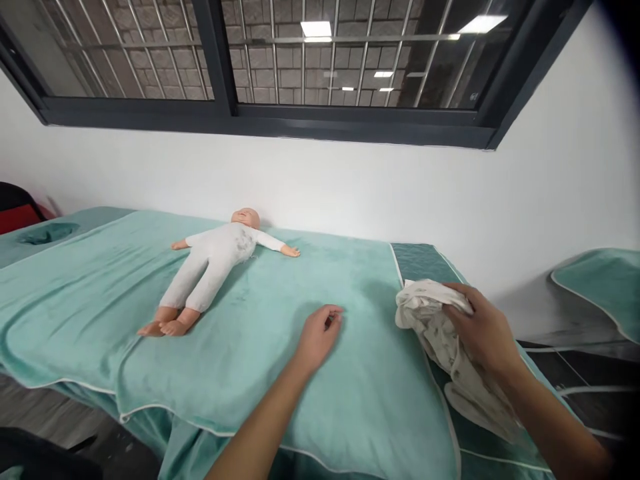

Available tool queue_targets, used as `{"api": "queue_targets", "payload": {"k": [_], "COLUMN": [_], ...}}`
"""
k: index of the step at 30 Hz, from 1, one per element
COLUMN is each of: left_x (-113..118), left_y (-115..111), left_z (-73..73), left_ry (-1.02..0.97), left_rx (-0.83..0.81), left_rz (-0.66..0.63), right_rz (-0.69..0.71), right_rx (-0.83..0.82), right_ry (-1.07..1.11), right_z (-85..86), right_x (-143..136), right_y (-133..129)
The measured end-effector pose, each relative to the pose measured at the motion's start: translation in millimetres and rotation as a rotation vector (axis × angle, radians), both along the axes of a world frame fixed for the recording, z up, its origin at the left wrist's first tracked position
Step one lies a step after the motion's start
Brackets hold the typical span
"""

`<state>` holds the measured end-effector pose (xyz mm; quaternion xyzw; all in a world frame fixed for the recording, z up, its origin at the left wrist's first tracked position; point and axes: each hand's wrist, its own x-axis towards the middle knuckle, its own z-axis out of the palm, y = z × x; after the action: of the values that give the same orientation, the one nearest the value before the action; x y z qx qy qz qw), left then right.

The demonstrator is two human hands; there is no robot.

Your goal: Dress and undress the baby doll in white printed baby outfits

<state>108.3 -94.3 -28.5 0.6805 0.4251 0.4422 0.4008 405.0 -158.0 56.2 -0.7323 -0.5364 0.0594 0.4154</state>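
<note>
My right hand is closed on a crumpled white printed cloth, which hangs in loose folds over the right edge of the green cover. The cloth is too bunched up to tell its shape. Resting low over the cover, my left hand has its fingers curled in towards the thumb, with nothing visible in them. Further back to the left lies a baby doll on its back in a white outfit, arms spread and feet bare. A greyish patch marks the outfit's chest. Neither hand touches the doll.
A green plush cover with white piping spreads over the bed. Behind it is a white wall below a dark-framed window. Another green padded piece juts in at the right. A red and black item sits far left.
</note>
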Motion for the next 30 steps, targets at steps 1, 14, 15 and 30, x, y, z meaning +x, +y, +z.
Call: {"api": "queue_targets", "payload": {"k": [1, 14, 15, 30], "left_x": [-1, -11, -11, -17], "left_y": [-2, -7, -7, 3], "left_z": [1.2, 16.1, 16.9, 13.5], "left_ry": [-0.055, -0.492, -0.512, -1.003], "left_rx": [-0.022, -0.194, -0.201, -0.362], "left_rz": [-0.013, 0.084, 0.078, 0.088], "right_rz": [0.02, 0.472, 0.51, 0.553], "right_rx": [0.038, 0.12, 0.134, 0.012], "right_ry": [0.036, -0.178, -0.211, 0.291], "right_z": [13.2, 27.7, 21.1, -30.3], "right_x": [-13, -127, -131, -136], "right_y": [0, 51, 51, 21]}}
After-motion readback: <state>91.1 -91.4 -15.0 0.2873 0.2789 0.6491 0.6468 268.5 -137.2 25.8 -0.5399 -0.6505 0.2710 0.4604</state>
